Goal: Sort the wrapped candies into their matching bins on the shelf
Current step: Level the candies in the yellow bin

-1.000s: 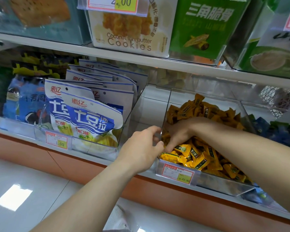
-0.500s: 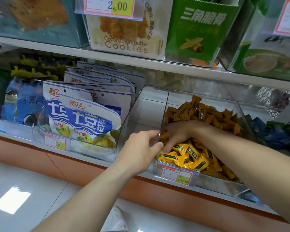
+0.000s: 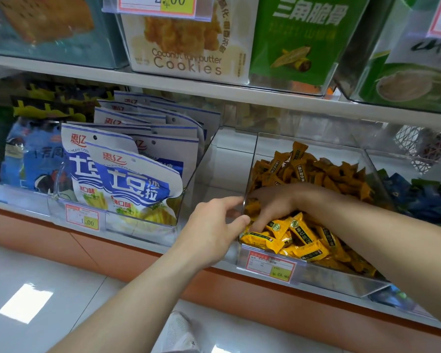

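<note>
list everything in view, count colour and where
yellow candies: many, yellow-orange, piled in candy bin
candy bin: one, clear, lower shelf, middle
blue candies: many, blue, next bin right
snack bags: several, white and blue, upright in clear holder, left
blue packs: few, blue, lower shelf, far left
cookie box: one, cream, upper shelf
green box: one, green, right of cookie box
price tags: three, red and yellow, two bin fronts, one above cookie box
shoe: one, white, floor below
left hand: one, touching candy bin's left wall
right hand: one, inside candy bin, fingers among yellow candies
</note>
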`<state>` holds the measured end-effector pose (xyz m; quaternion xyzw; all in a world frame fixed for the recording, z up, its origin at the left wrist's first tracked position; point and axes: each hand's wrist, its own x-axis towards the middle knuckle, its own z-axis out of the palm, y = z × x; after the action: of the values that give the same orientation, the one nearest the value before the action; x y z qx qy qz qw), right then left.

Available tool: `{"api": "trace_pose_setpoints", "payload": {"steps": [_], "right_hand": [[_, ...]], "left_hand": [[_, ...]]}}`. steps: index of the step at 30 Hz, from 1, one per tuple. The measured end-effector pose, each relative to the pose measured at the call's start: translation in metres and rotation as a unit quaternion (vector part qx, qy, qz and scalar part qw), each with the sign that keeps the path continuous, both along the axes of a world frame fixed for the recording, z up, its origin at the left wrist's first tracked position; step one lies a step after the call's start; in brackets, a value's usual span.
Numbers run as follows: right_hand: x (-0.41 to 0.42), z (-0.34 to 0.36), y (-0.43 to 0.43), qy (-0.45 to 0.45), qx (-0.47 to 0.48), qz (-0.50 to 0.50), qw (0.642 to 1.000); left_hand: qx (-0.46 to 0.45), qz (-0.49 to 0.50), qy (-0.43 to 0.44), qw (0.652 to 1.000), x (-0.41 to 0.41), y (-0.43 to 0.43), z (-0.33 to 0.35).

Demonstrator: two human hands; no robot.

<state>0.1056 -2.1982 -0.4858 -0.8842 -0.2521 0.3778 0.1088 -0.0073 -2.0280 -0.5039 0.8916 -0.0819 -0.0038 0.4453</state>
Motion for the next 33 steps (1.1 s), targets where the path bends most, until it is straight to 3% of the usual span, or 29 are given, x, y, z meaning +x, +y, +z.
{"api": "trace_pose_setpoints", "payload": {"steps": [4,8,11,18,24,33], "right_hand": [[-0.003,0.001,-0.006,-0.044,0.019,-0.033,0.998],[-0.003,0.011,-0.003,0.051,-0.030,-0.024,0.998],[-0.004,0.012,0.001,0.006,-0.059,-0.023,0.998],[-0.008,0.007,-0.004,-0.025,0.022,-0.035,0.999],[-0.002,0.006,-0.004,0.016,0.013,-0.026,0.999],[-0.001,0.009,-0.016,-0.115,0.084,-0.074,0.987]], "left_hand": [[-0.003,-0.004,0.001,1.000,0.001,0.002,-0.002],[0.000,-0.002,-0.005,1.000,0.001,0.002,-0.001],[0.010,0.001,-0.018,1.000,-0.001,0.001,0.001],[0.012,-0.002,-0.008,1.000,0.000,0.002,0.000],[0.010,-0.001,-0.005,1.000,0.001,0.002,0.000],[0.004,-0.009,-0.004,1.000,0.002,0.005,-0.002]]}}
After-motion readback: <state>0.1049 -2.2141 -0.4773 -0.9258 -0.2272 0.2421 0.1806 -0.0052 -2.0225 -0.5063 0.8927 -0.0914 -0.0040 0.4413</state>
